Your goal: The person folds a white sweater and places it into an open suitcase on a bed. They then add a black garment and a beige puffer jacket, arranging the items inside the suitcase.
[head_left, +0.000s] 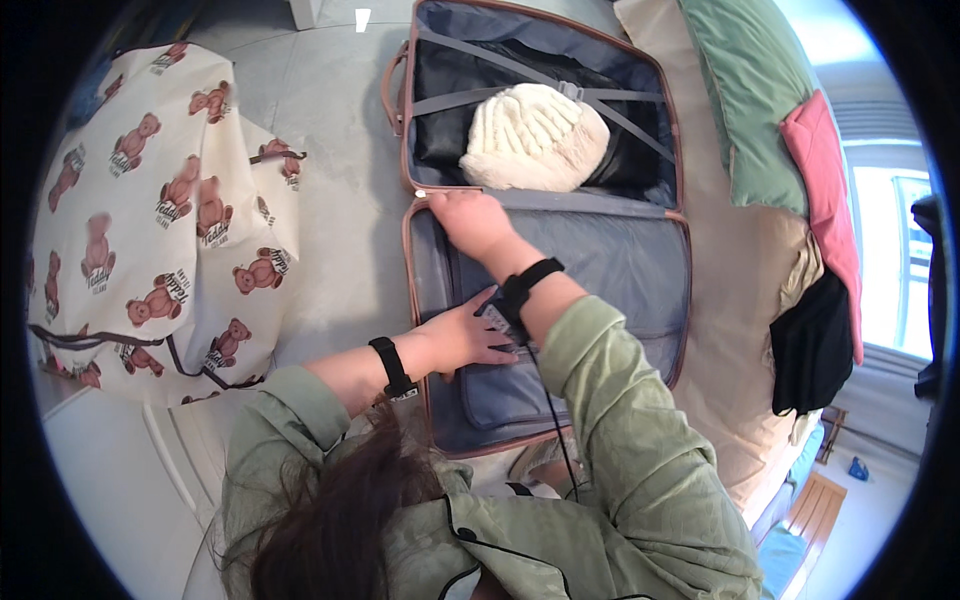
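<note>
An open suitcase (548,447) with a grey-blue lining and brown trim lies in front of me. My right hand (472,222) reaches across to its left edge, where the two halves meet. The fingers there are closed, but what they pinch is too small to make out. Lower down, my left hand (468,338) lies with fingers spread on the zipped lining panel (610,290) of the near half, partly hidden by the right wrist. In the far half, a cream knitted hat (535,140) rests among grey crossed straps (450,102), over a black glossy item (440,140).
A large cream cloth with bear prints (150,230) is draped at the left. Along the right runs a beige bed (735,330) with a green pillow (750,100), a pink cloth (825,200) and a black cloth (815,340). A cable (558,430) hangs from my right wrist strap.
</note>
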A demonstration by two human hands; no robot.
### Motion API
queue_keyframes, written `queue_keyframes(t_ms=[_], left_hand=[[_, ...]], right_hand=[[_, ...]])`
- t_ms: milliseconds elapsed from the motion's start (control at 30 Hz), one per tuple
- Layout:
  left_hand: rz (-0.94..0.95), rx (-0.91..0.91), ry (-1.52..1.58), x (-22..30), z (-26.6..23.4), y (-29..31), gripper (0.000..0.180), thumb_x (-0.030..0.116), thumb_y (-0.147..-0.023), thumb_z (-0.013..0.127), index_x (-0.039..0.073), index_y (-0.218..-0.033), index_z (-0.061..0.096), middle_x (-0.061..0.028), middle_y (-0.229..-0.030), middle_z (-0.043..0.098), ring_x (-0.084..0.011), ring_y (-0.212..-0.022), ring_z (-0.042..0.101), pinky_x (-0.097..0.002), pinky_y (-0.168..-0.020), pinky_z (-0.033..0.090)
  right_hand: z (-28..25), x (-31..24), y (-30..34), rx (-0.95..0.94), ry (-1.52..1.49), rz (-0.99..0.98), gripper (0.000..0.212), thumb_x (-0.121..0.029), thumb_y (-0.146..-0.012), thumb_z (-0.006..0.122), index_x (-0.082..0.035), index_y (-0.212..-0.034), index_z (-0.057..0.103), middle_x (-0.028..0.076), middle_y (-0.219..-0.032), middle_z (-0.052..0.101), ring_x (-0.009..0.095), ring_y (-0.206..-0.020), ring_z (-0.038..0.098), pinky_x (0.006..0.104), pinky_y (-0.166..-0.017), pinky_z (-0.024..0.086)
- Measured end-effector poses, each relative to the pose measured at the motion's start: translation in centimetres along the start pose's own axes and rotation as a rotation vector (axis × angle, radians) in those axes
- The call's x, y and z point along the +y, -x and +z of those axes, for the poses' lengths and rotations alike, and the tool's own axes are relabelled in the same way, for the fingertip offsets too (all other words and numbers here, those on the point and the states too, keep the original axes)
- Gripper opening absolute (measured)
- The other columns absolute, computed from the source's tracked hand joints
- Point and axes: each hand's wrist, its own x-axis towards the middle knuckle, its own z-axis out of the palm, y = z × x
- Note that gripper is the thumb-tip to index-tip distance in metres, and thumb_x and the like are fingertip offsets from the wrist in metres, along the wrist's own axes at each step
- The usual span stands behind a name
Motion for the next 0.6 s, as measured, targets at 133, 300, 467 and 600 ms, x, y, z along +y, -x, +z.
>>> queue_keyframes(t_ms=[133,300,467,600], left_hand=[[0.0,0.353,-0.024,-0.1,1.5,-1.1,0.046,0.03,-0.081,0.063,0.028,-0.127,0.055,0.0039,-0.127,0.058,-0.0201,-0.12,0.053,-0.0594,-0.114,0.018],[0.021,0.415,0.119,-0.4,0.5,-1.2,0.019,0.019,-0.085,0.054,0.021,-0.101,0.064,-0.0018,-0.095,0.07,-0.0249,-0.103,0.063,-0.0515,-0.095,0.043],[-0.266,0.788,0.839,-4.1,-5.1,-2.7,0.015,0.019,-0.085,0.055,0.004,-0.089,0.052,-0.0217,-0.082,0.061,-0.042,-0.076,0.059,-0.0446,-0.065,0.047],[-0.713,1.203,0.831,-13.3,-10.2,-1.7,0.054,0.049,-0.094,0.052,-0.003,-0.083,0.06,-0.0142,-0.07,0.061,-0.0234,-0.069,0.059,-0.0384,-0.066,0.045]], right_hand=[[-1.1,-1.8,1.7,0.091,-0.417,0.326,0.016,-0.018,-0.087,0.055,-0.006,-0.098,0.054,0.018,-0.081,0.066,0.038,-0.077,0.065,0.0473,-0.068,0.053],[-7.8,3.4,12.7,0.176,-0.591,0.506,0.026,-0.009,-0.086,0.063,-0.007,-0.11,0.056,0.014,-0.089,0.067,0.028,-0.08,0.069,0.0346,-0.07,0.054],[-17.4,7.2,24.3,0.371,-0.719,0.808,0.017,0.002,-0.089,0.056,-0.002,-0.105,0.056,0.006,-0.084,0.064,0.01,-0.074,0.063,0.0235,-0.065,0.052],[-23.0,9.0,30.5,0.31,-0.605,0.925,0.012,0.002,-0.091,0.053,0.0,-0.102,0.056,0.004,-0.082,0.062,0.009,-0.073,0.062,0.0228,-0.062,0.051]])
